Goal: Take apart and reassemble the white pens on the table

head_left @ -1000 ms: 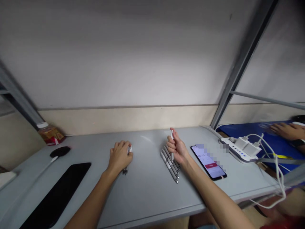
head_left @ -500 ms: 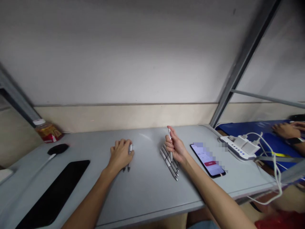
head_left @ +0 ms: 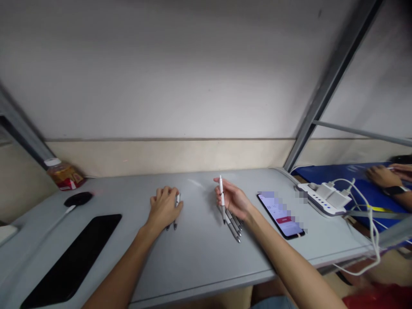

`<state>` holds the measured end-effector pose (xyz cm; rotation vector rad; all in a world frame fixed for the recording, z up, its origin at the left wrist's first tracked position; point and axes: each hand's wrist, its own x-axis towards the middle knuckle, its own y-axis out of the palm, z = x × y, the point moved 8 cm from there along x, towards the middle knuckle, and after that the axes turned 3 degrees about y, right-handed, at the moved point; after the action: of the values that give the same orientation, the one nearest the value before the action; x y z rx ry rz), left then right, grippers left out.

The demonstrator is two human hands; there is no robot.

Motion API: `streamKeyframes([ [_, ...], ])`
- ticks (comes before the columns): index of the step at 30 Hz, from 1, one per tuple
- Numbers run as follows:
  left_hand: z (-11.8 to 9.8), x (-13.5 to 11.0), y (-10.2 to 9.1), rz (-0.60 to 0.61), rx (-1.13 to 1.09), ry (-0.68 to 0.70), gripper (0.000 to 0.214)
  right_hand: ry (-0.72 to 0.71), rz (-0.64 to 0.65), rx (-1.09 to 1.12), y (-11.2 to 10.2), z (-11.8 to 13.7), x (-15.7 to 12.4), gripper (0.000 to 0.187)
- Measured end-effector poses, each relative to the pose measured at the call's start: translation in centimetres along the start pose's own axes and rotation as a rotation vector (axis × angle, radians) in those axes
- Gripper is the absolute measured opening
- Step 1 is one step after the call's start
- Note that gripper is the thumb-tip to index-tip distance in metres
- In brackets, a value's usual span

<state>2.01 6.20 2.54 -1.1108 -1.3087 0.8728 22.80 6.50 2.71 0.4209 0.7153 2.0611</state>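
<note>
Right hand (head_left: pixel 234 201): white pen (head_left: pixel 221 195) pinched upright in the fingers, frame centre, above the pen row (head_left: pixel 234 223).
Left hand (head_left: pixel 164 208): laid curled over two pens (head_left: pixel 175 221) on the grey table (head_left: pixel 199 257), centre-left.

a grey table (head_left: pixel 199 266) stands against a white wall (head_left: pixel 180 68) with a beige base strip (head_left: pixel 161 156), a slanted metal post (head_left: pixel 325 92) at right.

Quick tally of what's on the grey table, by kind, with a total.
Pens: 7, with 1 upright in the right hand, 2 under the left hand, 4 in a row
Phones: 1 lit
Black pads: 1
Black mouse-like item: 1
Bottles: 1
Power strips: 1
Total: 12
</note>
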Motion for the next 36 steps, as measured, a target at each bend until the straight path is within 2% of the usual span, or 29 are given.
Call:
streamKeyframes([
  [3, 0.0, 0.0, 0.1, -0.01, 0.009, -0.001, 0.028, 0.041, -0.007, -0.268, 0.2, -0.7, -0.2, 0.022],
  [5, 0.0, 0.1, 0.2, -0.011, 0.01, 0.001, 0.028, 0.005, -0.038, -0.509, 0.0, -0.7, -0.1, 0.021],
  [8, -0.1, 0.1, 0.2, -0.012, 0.002, 0.006, 0.029, -0.08, -0.066, -0.762, -0.3, -0.7, 0.0, 0.03],
  [10, 0.0, 0.1, 0.3, -0.003, -0.006, 0.004, 0.029, -0.092, -0.061, -0.889, -0.5, -1.0, 0.2, 0.038],
  [12, 0.0, 0.1, 0.3, 0.005, -0.011, 0.002, 0.029, -0.081, -0.07, -1.07, -0.9, -1.3, 0.3, 0.037],
  [14, 0.1, 0.1, 0.2, 0.002, -0.011, 0.0, 0.029, -0.103, -0.117, -1.296, -1.2, -1.2, 0.3, 0.033],
  [18, 0.1, 0.1, 0.2, -0.001, -0.009, -0.004, 0.028, -0.204, -0.207, -1.641, -0.9, -0.3, -0.2, 0.038],
  [21, 0.0, 0.1, 0.1, -0.003, -0.008, -0.009, 0.028, -0.149, -0.224, -1.74, -1.0, -0.2, -0.5, 0.039],
  [26, 0.1, 0.1, 0.0, 0.001, -0.027, -0.036, 0.027, -0.097, -0.225, -1.736, -1.5, 0.0, -0.6, 0.036],
  [33, 0.0, -0.2, -0.5, 0.003, 0.012, -0.048, 0.028, -0.123, -0.219, -1.711, -1.8, 0.3, -0.5, 0.033],
  [36, 0.0, -0.2, -0.5, 0.004, 0.032, -0.046, 0.027, -0.176, -0.242, -1.668, -1.3, 0.8, -0.7, 0.028],
])
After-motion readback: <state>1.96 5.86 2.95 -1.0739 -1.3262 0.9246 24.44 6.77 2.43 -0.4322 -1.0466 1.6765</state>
